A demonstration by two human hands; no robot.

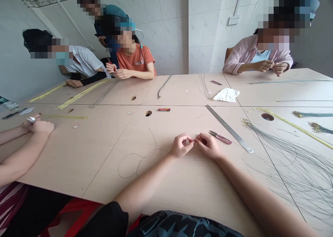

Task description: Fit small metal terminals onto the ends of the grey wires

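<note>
Fingertips pinched, my left hand point(182, 145) meets my right hand point(207, 145) just above the table. A thin grey cord point(130, 154) lies in loose loops to the left and runs up to my left hand, where its end seems pinched. Whatever is between my right fingertips is too small to make out. Just beyond my right hand lie thread snips point(221, 137) with pinkish handles. A steel ruler point(229, 128) slants across the table behind them.
At right a bundle of grey cords point(286, 150) with gold-coloured ends spreads over the table, near yellow cords point(299, 124). The tabletop has round holes point(267, 116). A small red-and-black box point(164, 109) and crumpled white paper point(227, 95) lie ahead. Co-workers sit around; one's hands point(41, 125) are at left.
</note>
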